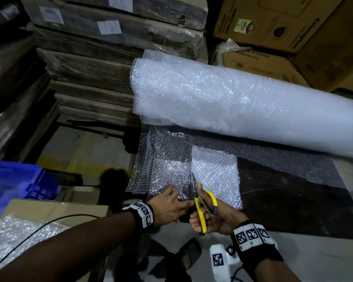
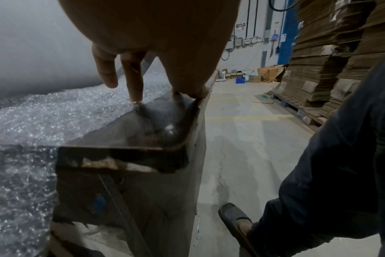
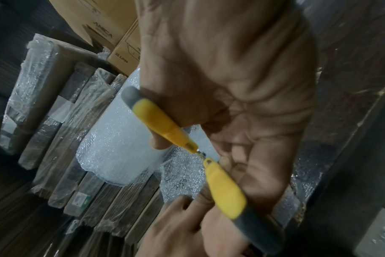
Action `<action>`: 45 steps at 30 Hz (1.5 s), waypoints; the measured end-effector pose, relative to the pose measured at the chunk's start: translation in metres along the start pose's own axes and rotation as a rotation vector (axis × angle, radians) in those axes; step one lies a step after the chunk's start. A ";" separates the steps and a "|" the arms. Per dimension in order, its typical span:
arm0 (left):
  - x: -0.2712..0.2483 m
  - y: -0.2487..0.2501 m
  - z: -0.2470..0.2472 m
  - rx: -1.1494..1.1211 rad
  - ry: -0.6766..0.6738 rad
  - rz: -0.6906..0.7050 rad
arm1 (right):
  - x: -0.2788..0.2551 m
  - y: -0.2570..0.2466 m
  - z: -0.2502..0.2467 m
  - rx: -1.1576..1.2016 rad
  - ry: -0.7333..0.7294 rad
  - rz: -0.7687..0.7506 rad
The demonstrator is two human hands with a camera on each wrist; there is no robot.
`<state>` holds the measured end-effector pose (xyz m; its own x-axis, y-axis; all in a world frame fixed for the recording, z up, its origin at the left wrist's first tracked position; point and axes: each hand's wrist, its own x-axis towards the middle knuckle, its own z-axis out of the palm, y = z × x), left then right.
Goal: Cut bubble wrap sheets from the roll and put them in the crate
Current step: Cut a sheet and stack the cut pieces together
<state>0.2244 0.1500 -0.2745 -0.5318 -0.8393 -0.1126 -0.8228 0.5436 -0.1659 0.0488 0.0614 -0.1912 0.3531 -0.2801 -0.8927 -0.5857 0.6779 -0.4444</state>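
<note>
While cut, bubble wrap (image 1: 171, 169) under flat left hand (image 1: 169, 204), right hand (image 1: 214, 218) gripping scissors (image 1: 204, 208).

We extend both forearms forward, each wrist wrapped in a black band carrying square coded markers. Our left hand (image 1: 168, 204) lies palm down with its fingers (image 2: 133, 76) straight and spread, the tips pressing down. Our right hand (image 1: 214, 218) sits just beside it, palm turned up and to the left, its fingers (image 3: 264, 173) and thumb curled through the handles of the scissors (image 1: 204, 208). The two hands nearly touch.
</note>
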 end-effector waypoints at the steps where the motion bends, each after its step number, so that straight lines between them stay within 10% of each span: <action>1: 0.000 -0.001 0.001 0.016 -0.002 0.012 | -0.001 0.000 0.000 0.001 0.005 0.004; 22: 0.002 0.002 -0.001 -0.135 -0.252 -0.109 | 0.017 0.019 0.015 -0.098 0.182 -0.101; 39: 0.002 0.001 -0.001 -0.153 -0.197 -0.107 | 0.025 0.028 0.023 -0.052 0.299 -0.248; 45: -0.003 -0.020 -0.001 -0.038 0.113 0.040 | 0.030 0.029 0.020 -0.043 0.286 -0.215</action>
<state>0.2423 0.1419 -0.2700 -0.5818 -0.8133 -0.0070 -0.8064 0.5779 -0.1256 0.0565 0.0862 -0.2297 0.2569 -0.5959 -0.7609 -0.5523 0.5556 -0.6215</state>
